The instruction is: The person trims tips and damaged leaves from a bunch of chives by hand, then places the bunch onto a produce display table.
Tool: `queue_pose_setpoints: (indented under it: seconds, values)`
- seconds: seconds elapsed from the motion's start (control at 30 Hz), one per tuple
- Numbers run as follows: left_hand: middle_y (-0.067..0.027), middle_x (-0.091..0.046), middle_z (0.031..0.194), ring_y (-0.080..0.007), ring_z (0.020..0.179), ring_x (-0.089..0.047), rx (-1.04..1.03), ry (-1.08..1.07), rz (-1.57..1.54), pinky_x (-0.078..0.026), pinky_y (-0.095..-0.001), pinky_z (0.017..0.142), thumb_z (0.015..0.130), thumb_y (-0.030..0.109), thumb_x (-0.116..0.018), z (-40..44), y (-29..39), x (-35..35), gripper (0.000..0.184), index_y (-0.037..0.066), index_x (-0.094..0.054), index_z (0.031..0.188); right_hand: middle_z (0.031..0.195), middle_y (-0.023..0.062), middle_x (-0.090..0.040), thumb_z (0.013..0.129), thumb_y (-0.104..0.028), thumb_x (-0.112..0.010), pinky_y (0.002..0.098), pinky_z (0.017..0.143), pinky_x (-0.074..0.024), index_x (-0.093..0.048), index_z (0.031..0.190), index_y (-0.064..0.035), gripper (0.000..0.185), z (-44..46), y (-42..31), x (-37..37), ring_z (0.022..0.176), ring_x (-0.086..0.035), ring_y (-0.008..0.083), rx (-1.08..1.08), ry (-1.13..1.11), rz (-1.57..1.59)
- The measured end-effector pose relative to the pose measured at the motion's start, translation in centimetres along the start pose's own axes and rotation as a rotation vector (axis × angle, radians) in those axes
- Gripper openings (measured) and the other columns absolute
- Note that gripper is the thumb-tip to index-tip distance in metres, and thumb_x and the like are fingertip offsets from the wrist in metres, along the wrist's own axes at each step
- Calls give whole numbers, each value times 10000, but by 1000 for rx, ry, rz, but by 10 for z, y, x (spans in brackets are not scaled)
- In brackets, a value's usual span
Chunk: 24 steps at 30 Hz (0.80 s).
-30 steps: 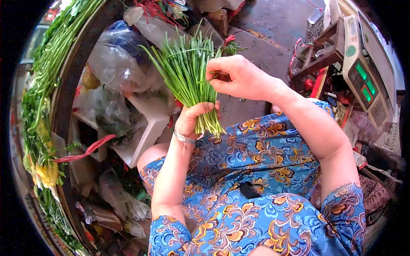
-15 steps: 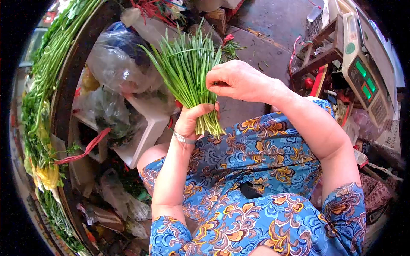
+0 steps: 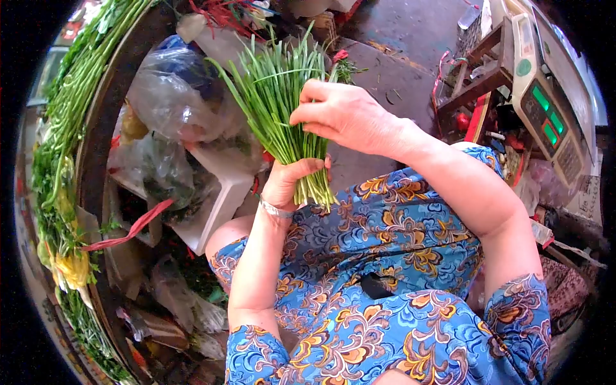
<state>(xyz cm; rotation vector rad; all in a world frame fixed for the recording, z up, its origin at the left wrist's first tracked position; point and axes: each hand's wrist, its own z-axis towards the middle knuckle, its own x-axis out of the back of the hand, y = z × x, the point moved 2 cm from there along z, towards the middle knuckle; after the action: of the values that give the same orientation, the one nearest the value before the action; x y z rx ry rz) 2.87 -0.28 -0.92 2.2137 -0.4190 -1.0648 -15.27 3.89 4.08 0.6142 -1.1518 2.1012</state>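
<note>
A bunch of garlic chives (image 3: 273, 96) stands tilted in front of me, green blades up and pale cut ends down. My left hand (image 3: 289, 179) is wrapped round its lower stems, thumb across the front. Over the right side of the bunch is my right hand (image 3: 346, 119), its fingers pinched together against the blades. What lies between those fingertips is too small to make out. The stem ends (image 3: 317, 192) stick out below my left hand, above the blue patterned cloth (image 3: 398, 192) over my lap.
Long green vegetables (image 3: 77, 115) lie along a dark curved ledge (image 3: 106, 109) on the left. Beside it are clear plastic bags (image 3: 173, 102), a white foam box (image 3: 221, 205) and a red strip (image 3: 138, 224). A lit digital scale (image 3: 545, 115) stands right, by a wooden frame (image 3: 478, 70).
My right hand has moved left and slightly up, across the blades, with its fingertips further over the bunch. My left hand keeps its hold on the stems, almost unmoved.
</note>
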Motion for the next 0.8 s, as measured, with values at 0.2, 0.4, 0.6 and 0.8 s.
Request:
queue_pose_setpoints:
  seconds: [0.2, 0.4, 0.6, 0.8]
  values:
    - [-136, -657, 937, -246, 748, -660, 16, 14, 10, -581, -377, 669, 790, 36, -665, -2, 1, -5, 379, -12, -543, 1146, 859, 101, -562, 800, -133, -580, 404, 707, -524, -599, 838, -85, 64, 2, -2, -3, 821, -637, 307, 82, -73, -196]
    - [-132, -658, 949, -247, 766, -665, -10, 49, -77, -581, -382, 684, 815, 63, -652, 3, -2, 9, 339, -27, -556, 1127, 873, 127, -574, 826, -114, -571, 415, 717, -522, -571, 889, -59, 84, -2, -6, -1, 828, -633, 330, 38, -120, -122]
    - [-116, -661, 896, -225, 718, -665, -31, 76, -19, -585, -353, 651, 766, 21, -676, -1, 8, -2, 417, 17, -544, 1161, 916, 139, -598, 885, -126, -575, 424, 717, -516, -579, 931, -55, 85, -5, 0, -5, 860, -631, 346, -161, -87, -8]
    - [-121, -665, 891, -229, 712, -669, -14, 58, -14, -585, -348, 651, 771, 14, -669, -1, 5, -2, 401, 21, -549, 1154, 900, 134, -600, 893, -155, -587, 447, 724, -506, -620, 958, -69, 112, -4, 2, -4, 866, -623, 349, -108, -84, 119]
